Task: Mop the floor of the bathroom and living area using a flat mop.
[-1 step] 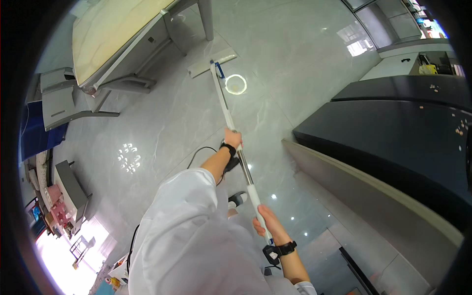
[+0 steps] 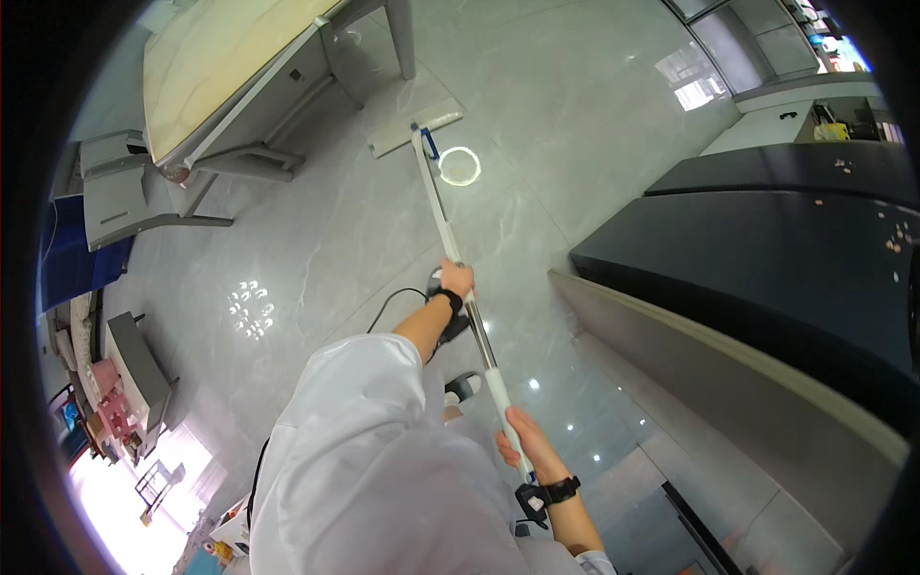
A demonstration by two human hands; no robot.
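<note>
A flat mop (image 2: 441, 225) with a long white and metal pole slants across the middle of the head view. Its wide, pale mop head (image 2: 388, 141) lies flat on the floor near the table leg, with a blue part (image 2: 431, 146) at the joint. My left hand (image 2: 458, 278) is wrapped round the pole about halfway along, a black band on its wrist. Lower down, my right hand (image 2: 525, 443) grips the white handle close to its end. A black device (image 2: 532, 503) is strapped at my right wrist.
A marble-topped table (image 2: 230, 67) stands at the far left, beside a grey chair (image 2: 115, 192). Dark cushioned seating (image 2: 767, 240) with a pale side panel (image 2: 671, 345) runs along the right. The tiled floor (image 2: 326, 249) is glossy, with light reflections. My shoes (image 2: 463, 386) show below the pole.
Both hands have shifted very slightly toward me along with the pole. The mop head has barely moved on the floor.
</note>
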